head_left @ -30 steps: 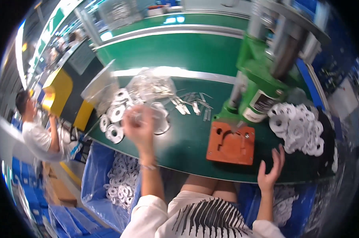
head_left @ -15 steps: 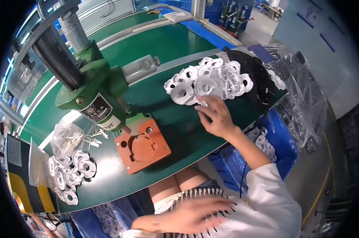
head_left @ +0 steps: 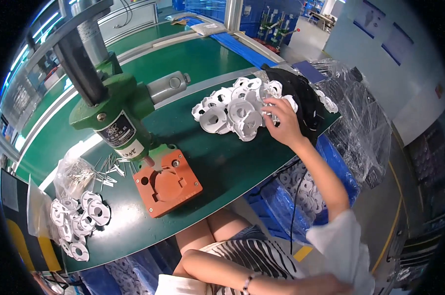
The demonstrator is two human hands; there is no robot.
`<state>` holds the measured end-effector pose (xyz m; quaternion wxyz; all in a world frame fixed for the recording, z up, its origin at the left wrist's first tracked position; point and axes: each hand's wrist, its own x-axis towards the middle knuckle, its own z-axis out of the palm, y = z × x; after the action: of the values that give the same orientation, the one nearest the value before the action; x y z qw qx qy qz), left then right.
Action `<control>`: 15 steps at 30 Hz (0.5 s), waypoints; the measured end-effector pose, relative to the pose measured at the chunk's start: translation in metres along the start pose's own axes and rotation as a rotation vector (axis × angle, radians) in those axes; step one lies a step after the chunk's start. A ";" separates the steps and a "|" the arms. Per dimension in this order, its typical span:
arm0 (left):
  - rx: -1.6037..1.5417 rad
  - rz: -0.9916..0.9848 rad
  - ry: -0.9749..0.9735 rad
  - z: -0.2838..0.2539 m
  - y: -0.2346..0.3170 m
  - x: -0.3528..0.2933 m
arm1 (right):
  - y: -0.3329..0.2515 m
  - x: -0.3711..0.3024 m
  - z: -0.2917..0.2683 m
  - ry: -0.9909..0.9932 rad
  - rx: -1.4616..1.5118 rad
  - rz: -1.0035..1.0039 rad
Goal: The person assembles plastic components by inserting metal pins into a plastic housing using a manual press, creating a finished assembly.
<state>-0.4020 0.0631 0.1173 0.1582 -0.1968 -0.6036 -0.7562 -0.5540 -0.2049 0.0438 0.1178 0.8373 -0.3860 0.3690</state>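
Observation:
My right hand (head_left: 284,123) is at the right side of a pile of white ring-shaped plastic parts (head_left: 240,109) on the green bench. Its fingers are bent and apart, with the tips against the parts; no part is clearly gripped. My left forearm crosses my lap to the right, a bracelet (head_left: 249,282) on its wrist. At the lower edge my left hand (head_left: 325,285) is smeared and its fingers cannot be made out. An orange fixture block (head_left: 168,184) with a shaped recess, no white part in it, sits under the green bench press (head_left: 117,105).
More white parts (head_left: 80,221) lie at the left of the bench, near a clear bag (head_left: 75,174) and thin metal pins (head_left: 109,169). Black cloth (head_left: 301,93) lies behind the pile. Below the bench's right edge stands a blue bin (head_left: 338,169) with white parts and a cable.
My right hand has moved from the pile's front to its right side. My left hand has swung right and down across my lap. The whole view has shifted slightly.

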 end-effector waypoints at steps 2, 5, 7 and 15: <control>0.286 0.274 -0.196 -0.001 0.032 0.006 | 0.000 -0.005 0.009 0.085 0.057 0.121; 0.345 0.550 -0.231 0.001 0.024 0.006 | -0.003 -0.007 0.018 0.005 0.109 0.147; 0.489 0.550 0.038 -0.013 0.030 -0.013 | -0.005 -0.005 0.021 -0.017 0.083 0.123; 0.979 0.120 1.334 -0.020 -0.014 -0.147 | -0.005 0.014 -0.003 -0.063 0.361 0.385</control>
<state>-0.2825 0.0473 0.0301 0.5907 0.3524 -0.6325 -0.3562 -0.5460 -0.2073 0.0561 -0.1178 0.7669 -0.4695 0.4213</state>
